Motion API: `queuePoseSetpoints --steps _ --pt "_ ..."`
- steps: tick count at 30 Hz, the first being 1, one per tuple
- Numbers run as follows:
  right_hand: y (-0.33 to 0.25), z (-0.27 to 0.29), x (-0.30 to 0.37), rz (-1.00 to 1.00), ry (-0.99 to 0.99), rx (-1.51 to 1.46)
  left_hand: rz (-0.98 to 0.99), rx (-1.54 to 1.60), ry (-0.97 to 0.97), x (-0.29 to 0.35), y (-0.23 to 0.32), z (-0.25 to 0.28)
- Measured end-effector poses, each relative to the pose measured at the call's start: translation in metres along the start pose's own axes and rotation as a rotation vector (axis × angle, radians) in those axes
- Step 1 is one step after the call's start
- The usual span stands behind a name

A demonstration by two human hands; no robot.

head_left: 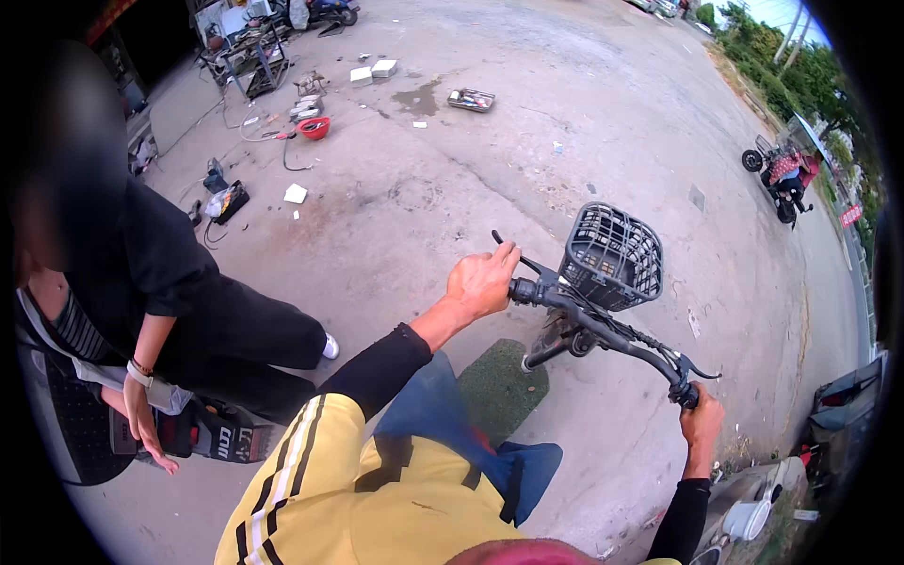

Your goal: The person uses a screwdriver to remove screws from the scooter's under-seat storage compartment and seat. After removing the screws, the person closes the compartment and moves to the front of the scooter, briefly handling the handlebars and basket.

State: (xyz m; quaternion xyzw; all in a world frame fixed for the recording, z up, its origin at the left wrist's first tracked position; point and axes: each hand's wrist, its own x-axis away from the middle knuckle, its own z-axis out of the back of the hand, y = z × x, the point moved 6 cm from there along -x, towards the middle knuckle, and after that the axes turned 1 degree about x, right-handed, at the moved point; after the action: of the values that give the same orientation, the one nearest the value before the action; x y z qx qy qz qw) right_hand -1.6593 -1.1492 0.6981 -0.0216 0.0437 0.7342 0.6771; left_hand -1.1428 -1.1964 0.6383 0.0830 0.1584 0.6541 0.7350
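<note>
I sit astride an electric scooter or bike, with both arms stretched to its black handlebar (pixel 603 330). My left hand (pixel 483 281) is closed round the left grip, beside a brake lever (pixel 516 252) that sticks out ahead of the fingers. Round the right grip my right hand (pixel 702 419) is wrapped, and a second brake lever (pixel 699 369) reaches out past it. A dark plastic basket (pixel 612 256) with an open grid is mounted in front of the bar. Below the bar lies a green footboard mat (pixel 504 386), partly hidden by my blue trouser leg (pixel 424 400).
At my left stands a person in dark clothes (pixel 188 282) beside a parked scooter (pixel 226 438). Ahead on the concrete lie a red bowl (pixel 314 128), a tool tray (pixel 471 100) and white boxes (pixel 374 72). A three-wheeler or scooter with a rider (pixel 789 174) is far right. White buckets (pixel 747 519) stand at the near right.
</note>
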Motion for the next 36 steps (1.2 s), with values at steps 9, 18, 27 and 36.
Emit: queuePoseSetpoints --steps 9,18,27,36 --pt "0.003 -0.007 0.017 0.072 0.169 0.123 -0.043 0.007 0.107 0.023 -0.018 -0.003" --pt "0.061 -0.037 -0.138 0.035 0.233 0.066 0.003 -0.027 -0.018 -0.154 0.022 -0.039" --pt "0.16 -0.097 -0.327 -0.058 0.035 0.028 -0.091 -0.128 0.079 -0.375 0.066 -0.091" --pt "0.229 -0.116 -0.521 -0.086 0.189 0.01 -0.09 -0.118 0.066 -0.598 0.091 -0.134"
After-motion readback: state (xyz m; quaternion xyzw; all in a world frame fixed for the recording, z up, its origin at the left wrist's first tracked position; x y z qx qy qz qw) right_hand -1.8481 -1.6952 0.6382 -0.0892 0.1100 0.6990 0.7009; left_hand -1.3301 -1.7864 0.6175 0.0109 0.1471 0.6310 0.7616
